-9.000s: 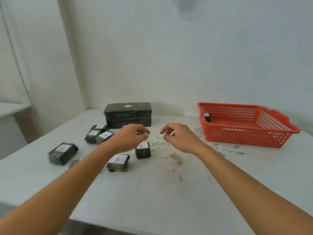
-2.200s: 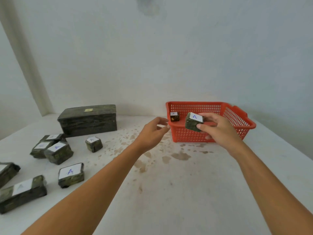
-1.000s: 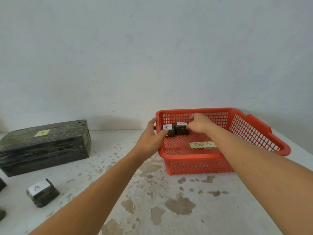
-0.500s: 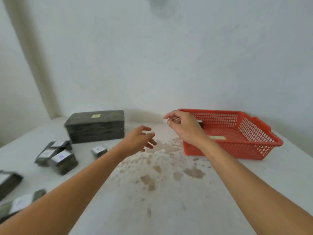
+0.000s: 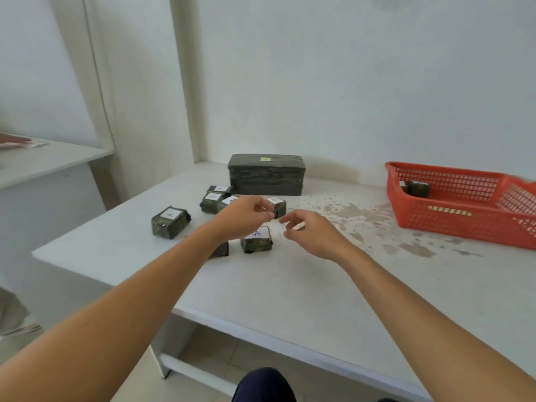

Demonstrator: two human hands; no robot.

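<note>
Several dark green wrapped blocks with white "A" labels lie on the white table [image 5: 290, 285]. One block [image 5: 171, 221] sits alone at the left, a cluster [image 5: 216, 197] lies behind it, and another block [image 5: 256, 240] lies below my hands. My left hand [image 5: 243, 216] hovers with loosely curled fingers, its fingertips right beside a small cube [image 5: 278, 206]; I see no hold on it. My right hand [image 5: 310, 233] hovers just to the right, fingers loosely curled and holding nothing. My left forearm partly hides one more block [image 5: 219, 250].
A large dark wrapped box [image 5: 266, 174] stands at the back by the wall. A red mesh basket [image 5: 464, 224] at the right holds two blocks [image 5: 417, 188] and a paper label. The table's left edge and front edge are near. A lower shelf [image 5: 43, 161] stands to the left.
My right hand left its block in the basket. Both hands came out of the basket and moved left over the loose blocks. The view swung left with them.
</note>
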